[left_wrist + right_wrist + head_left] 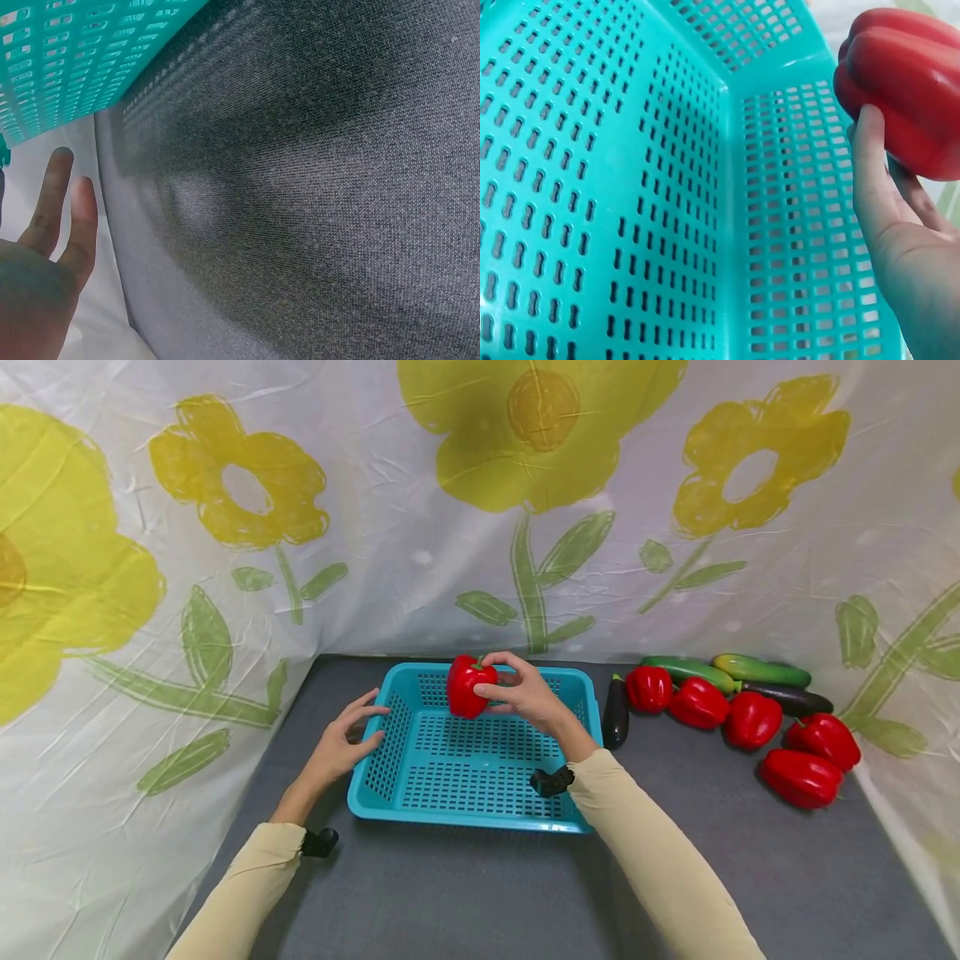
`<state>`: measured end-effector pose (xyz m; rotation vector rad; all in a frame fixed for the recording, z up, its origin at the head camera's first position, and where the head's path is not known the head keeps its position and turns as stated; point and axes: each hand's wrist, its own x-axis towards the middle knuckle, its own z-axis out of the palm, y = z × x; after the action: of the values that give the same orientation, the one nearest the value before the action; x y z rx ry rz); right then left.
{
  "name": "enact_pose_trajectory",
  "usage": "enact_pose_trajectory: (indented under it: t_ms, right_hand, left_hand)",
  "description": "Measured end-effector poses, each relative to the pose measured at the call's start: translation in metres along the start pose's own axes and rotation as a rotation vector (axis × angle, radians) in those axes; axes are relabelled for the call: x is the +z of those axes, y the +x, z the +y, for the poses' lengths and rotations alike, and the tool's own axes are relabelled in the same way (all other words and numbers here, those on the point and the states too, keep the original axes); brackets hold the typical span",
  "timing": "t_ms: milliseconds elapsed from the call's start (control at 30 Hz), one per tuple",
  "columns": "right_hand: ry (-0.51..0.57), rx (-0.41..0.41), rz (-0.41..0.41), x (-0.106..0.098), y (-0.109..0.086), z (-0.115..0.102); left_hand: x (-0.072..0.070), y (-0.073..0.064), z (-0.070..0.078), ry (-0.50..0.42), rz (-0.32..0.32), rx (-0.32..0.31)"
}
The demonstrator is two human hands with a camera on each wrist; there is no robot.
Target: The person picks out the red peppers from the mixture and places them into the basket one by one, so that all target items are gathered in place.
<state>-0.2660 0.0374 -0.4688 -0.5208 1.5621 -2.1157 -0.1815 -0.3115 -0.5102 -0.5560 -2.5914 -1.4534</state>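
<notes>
Pinching a red pepper (463, 693) between fingers of the right hand (531, 697) above the basket (465, 820), spreading the left hand (341, 743) wide at its edge, apparently loading, next needing gentle lowering.

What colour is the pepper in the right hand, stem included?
The pepper is red with a green stem; the head view shows it best.

Soft, even light; small highlights glint on the red peppers (753, 720). Shadows darken the bench (300, 180), whose left-wrist view seems slightly blurred.
</notes>
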Motion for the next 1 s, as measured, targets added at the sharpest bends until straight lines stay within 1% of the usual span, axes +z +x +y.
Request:
enact_pose_trajectory:
  t_ms: [67, 167, 267, 400, 600, 733, 1000]
  right_hand:
    - [0.013, 0.017, -0.013, 0.0, 0.002, 0.004]
    - [-0.005, 0.034, -0.024, 0.002, 0.007, 0.009]
    - [-0.076, 0.042, -0.023, 0.004, 0.012, 0.016]
    - [-0.154, 0.047, 0.0, 0.008, 0.018, 0.024]
    - [-0.233, 0.041, 0.035, 0.015, 0.024, 0.033]
    - [-0.242, 0.05, 0.055, 0.022, 0.027, 0.039]
    - [-0.267, 0.048, 0.049, 0.039, 0.029, 0.051]
  left_hand:
    - [0.0, 0.0, 0.001, 0.006, -0.001, -0.003]
    - [0.0, 0.0, 0.002, 0.023, -0.001, -0.008]
    - [0.0, 0.0, 0.003, 0.033, 0.001, -0.008]
    - [0.0, 0.0, 0.003, 0.035, 0.002, -0.006]
    - [0.0, 0.0, 0.001, 0.013, 0.006, -0.003]
    - [0.001, 0.001, 0.001, -0.007, 0.009, 0.009]
    - [0.0, 0.001, 0.001, 0.028, 0.007, -0.002]
